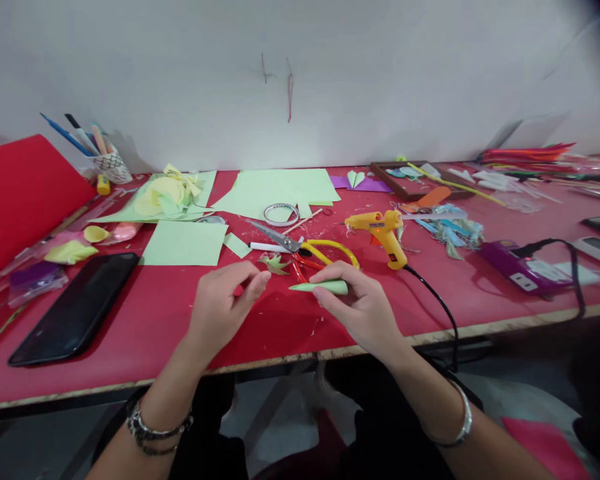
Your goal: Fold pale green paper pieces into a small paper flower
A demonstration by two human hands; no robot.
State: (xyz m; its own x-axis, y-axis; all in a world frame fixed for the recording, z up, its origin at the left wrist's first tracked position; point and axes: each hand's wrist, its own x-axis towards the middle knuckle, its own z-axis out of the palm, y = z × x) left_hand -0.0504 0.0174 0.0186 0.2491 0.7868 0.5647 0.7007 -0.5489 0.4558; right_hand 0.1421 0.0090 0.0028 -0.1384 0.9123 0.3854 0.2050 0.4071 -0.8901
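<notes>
We see the right hand (360, 303) pinching a rolled cone of pale green paper (320, 287) between thumb and fingers, its pointed tip aimed left toward the left hand (225, 303). That hand hovers just beside the tip, fingers loosely curled and holding nothing. Both sit above the red table (145, 313), near the yellow-handled scissors (305, 248) and the yellow glue gun (383, 230).

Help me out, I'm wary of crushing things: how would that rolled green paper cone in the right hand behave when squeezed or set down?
The green paper cone looks like thin rolled sheet, so probably very light and easily dented by the right hand. Being round and tapered, it would likely roll in a curve on the red table.
</notes>
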